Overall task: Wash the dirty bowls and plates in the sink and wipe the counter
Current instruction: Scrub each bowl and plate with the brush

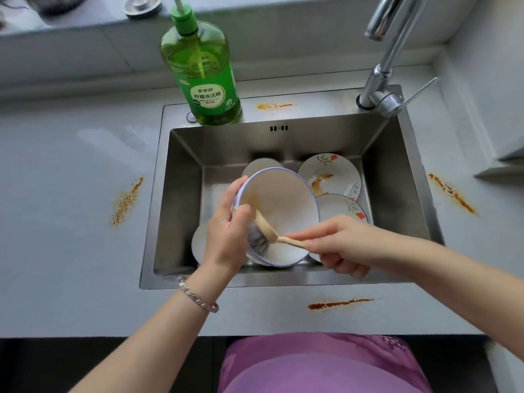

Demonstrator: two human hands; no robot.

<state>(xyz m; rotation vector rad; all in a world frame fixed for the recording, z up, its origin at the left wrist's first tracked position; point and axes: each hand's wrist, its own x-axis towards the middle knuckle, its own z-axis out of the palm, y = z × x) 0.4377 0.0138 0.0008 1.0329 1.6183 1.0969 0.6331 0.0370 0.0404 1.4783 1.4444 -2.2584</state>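
My left hand (pixel 226 231) grips the left rim of a white bowl with a blue edge (pixel 286 199), tilted above the steel sink (pixel 181 199). My right hand (pixel 337 245) holds the wooden handle of a dish brush (pixel 266 231), whose bristles touch the bowl's lower inside. A brownish smear shows on the bowl's upper left inside. Behind the bowl lie a flowered plate with brown sauce (pixel 331 174), a second flowered plate (pixel 344 207) and another white dish (pixel 261 165). A further white dish (pixel 198 242) lies under my left wrist.
A green dish soap bottle (pixel 204 78) stands on the sink's back ledge. The tap (pixel 388 66) rises at the back right. Orange-brown stains mark the counter at the left (pixel 127 201), the right (pixel 450 194), the front (pixel 337 303) and the back ledge (pixel 272 106).
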